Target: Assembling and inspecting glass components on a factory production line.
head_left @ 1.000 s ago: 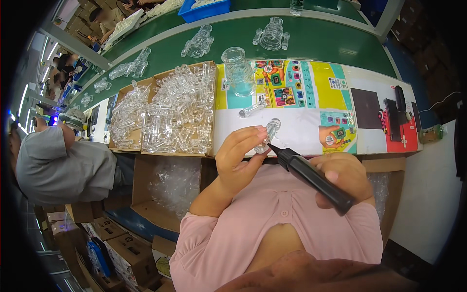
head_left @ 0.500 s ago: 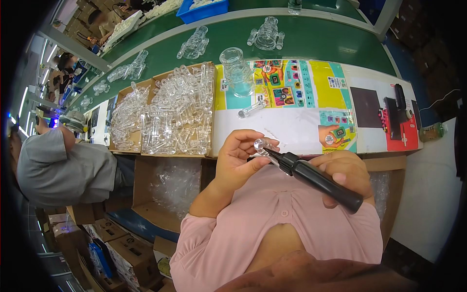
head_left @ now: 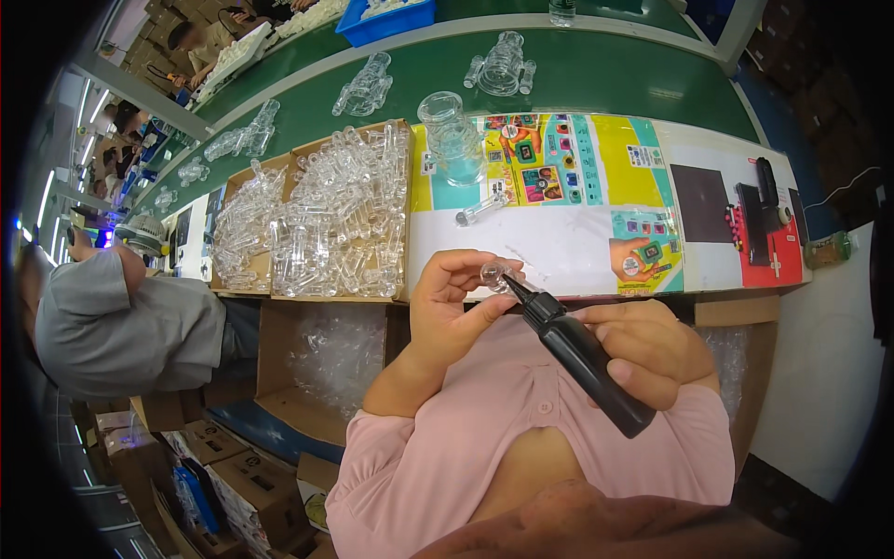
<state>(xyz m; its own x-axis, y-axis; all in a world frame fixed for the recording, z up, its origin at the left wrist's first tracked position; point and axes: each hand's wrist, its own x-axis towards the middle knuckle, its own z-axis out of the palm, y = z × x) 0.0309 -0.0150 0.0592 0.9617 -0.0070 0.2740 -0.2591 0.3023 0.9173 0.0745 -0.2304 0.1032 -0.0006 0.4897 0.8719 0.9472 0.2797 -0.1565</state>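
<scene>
Between the fingers and thumb of my left hand [head_left: 454,300] is a small clear plastic piece [head_left: 494,276] with a round end. My right hand [head_left: 643,347] is wrapped round a black squeeze bottle [head_left: 589,361] with a narrow pointed nozzle. The nozzle tip touches or nearly touches the round end of the clear piece; I cannot tell which. Just beyond my hands, a small clear tube [head_left: 481,210] lies on the work surface. Behind it stands a larger clear ribbed vessel [head_left: 453,140].
Left of my hands are cardboard trays [head_left: 408,210] heaped with clear tubes. Clear assembled pieces [head_left: 501,65] stand on the green bench [head_left: 605,74], near a blue bin [head_left: 386,26]. A phone [head_left: 751,224] lies at right. A person in grey [head_left: 130,321] sits at left.
The black bottle has swung steeper, its base lower and further left, with my right hand turning along. The clear piece has shifted slightly left and up in my left hand.
</scene>
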